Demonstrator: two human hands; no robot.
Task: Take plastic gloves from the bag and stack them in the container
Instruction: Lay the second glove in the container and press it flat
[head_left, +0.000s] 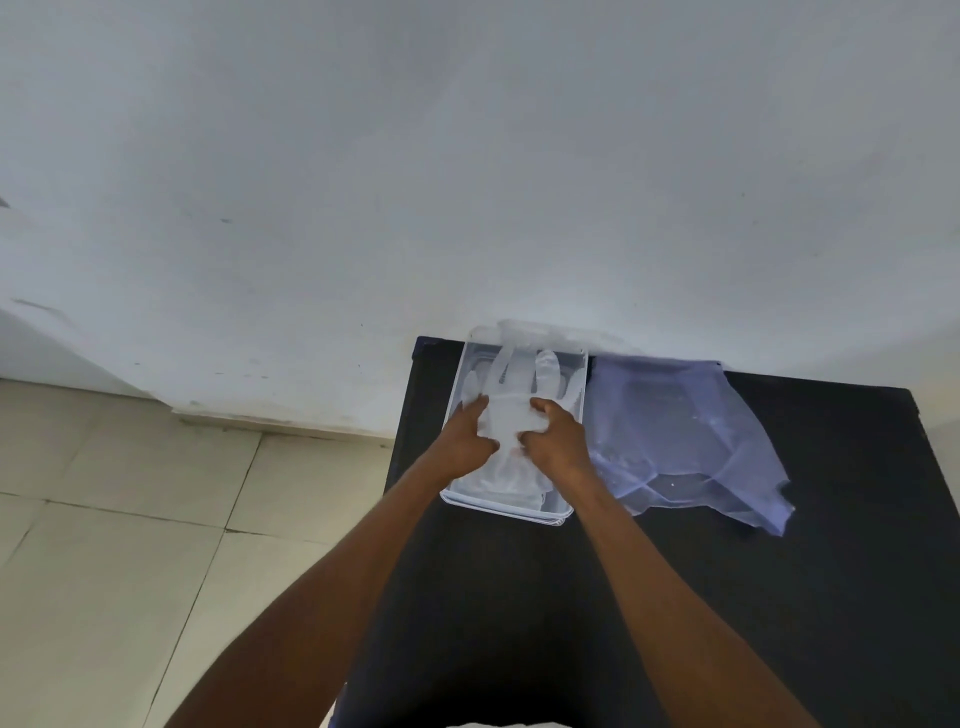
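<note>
Here, both hands, left (466, 440) and right (556, 439), fingers spread flat on gloves (511, 415) in container (506, 506), bag (680, 436) alongside.

Gloves (511, 410) lie in the container (506, 512) (on the table (779, 597)), bag (680, 436) just right.

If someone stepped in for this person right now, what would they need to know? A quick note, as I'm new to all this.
Left hand: pressing on the glove, fingers spread over its left side.
Right hand: pressing on the glove's right side.
Container: clear tray at the table's far left, against the wall. The glove lies flat inside, its finger ends toward the wall.
Bag: bluish, lying flat just right of the container. Whether gloves remain inside cannot be told.
Done: at least one glove is in the container.
Left: smooth this glove, check the bag, stack any others.
</note>
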